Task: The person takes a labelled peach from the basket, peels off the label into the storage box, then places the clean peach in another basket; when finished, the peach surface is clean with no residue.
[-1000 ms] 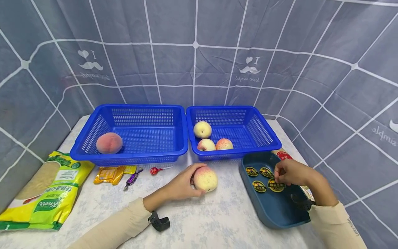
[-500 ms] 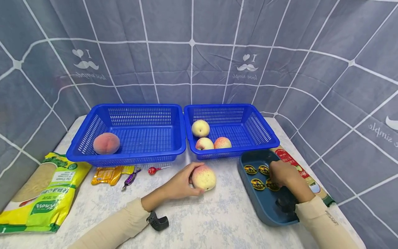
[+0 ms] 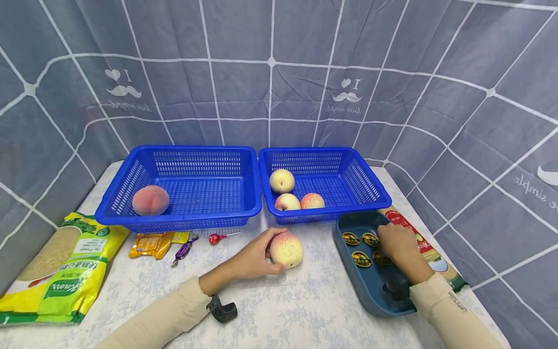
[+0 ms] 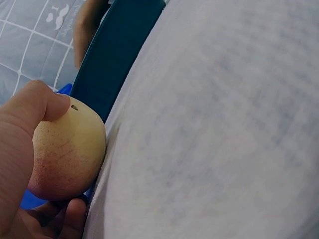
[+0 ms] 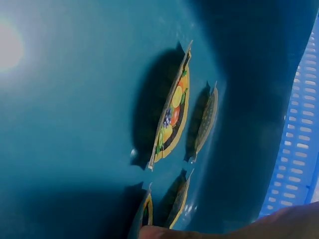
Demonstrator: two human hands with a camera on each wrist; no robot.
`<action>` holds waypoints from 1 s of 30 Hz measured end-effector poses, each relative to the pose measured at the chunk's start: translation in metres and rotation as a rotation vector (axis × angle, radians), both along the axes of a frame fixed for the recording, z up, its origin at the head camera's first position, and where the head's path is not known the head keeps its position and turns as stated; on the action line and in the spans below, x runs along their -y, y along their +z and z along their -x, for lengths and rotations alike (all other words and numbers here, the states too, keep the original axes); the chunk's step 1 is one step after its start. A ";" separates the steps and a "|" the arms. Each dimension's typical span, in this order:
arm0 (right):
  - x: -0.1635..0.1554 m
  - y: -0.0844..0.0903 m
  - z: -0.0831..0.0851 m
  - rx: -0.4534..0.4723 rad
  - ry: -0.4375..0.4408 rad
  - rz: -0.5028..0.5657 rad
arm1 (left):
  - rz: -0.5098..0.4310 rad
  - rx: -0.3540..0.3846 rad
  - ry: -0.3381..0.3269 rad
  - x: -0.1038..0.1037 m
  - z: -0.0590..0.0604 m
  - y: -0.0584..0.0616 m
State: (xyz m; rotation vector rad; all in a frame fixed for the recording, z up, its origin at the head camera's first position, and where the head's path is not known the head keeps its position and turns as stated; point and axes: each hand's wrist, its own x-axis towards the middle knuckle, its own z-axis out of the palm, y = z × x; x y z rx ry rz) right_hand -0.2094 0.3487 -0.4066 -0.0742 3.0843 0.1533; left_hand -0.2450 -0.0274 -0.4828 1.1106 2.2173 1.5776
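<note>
Table (image 3: 314, 300), cloth-covered: two blue baskets (image 3: 183, 213) at rear, dark blue tray (image 3: 348, 281) on the right

Left hand (image 3: 253, 259) cups peach (image 3: 286, 249) on the cloth in front of the baskets; thumb on top, fingers curled beneath, per left wrist view. Risk: round fruit, likely rolls if the hold slackens

Right hand (image 3: 394, 242) reaches into tray, fingertips down on stickers (image 3: 362, 259); whether they pinch one, cannot tell. Stickers curl up at the edges, so one could fold, stick to itself, or lift a neighbour. A hard tug might shift the light tray
</note>
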 end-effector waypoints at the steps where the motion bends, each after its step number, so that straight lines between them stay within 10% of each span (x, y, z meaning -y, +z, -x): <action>1: -0.001 0.002 0.000 0.007 0.002 0.010 | 0.001 -0.005 0.002 0.000 0.000 0.000; 9: -0.041 0.032 0.008 0.044 0.232 0.615 | 0.039 -0.148 -0.002 -0.001 -0.006 0.008; 15: -0.062 0.043 0.041 -0.159 0.272 0.728 | -0.070 -0.218 -0.004 -0.008 0.006 0.071; 23: -0.080 0.031 0.060 -0.092 0.218 0.709 | -0.133 -0.154 -0.002 -0.038 0.084 0.164; 30: -0.086 0.023 0.062 -0.044 0.218 0.797 | 0.065 -0.074 -0.023 -0.063 0.154 0.175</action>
